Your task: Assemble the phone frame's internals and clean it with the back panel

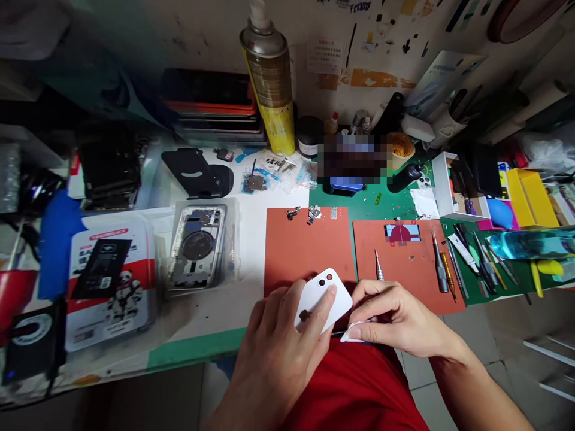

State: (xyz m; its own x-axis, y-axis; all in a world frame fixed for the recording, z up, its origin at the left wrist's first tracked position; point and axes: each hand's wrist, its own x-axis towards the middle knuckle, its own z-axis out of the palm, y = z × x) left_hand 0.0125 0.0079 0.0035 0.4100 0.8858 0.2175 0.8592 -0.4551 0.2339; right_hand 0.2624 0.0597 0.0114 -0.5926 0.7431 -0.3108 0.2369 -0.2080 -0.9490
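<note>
Orange mats (309, 251) lie on the cluttered workbench (206, 317), above tiled floor (431, 389).

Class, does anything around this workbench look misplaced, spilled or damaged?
The opened phone at left has its inner parts exposed, as if taken apart. Small metal parts lie loose on the left orange mat. Orange patches mar the wall. The white panel in the left hand shows no crack; no spill is visible.

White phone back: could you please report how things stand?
Left grip on white phone back. Right grip pinching white wipe beside it. Screwdriver lying beyond right grip.
</note>
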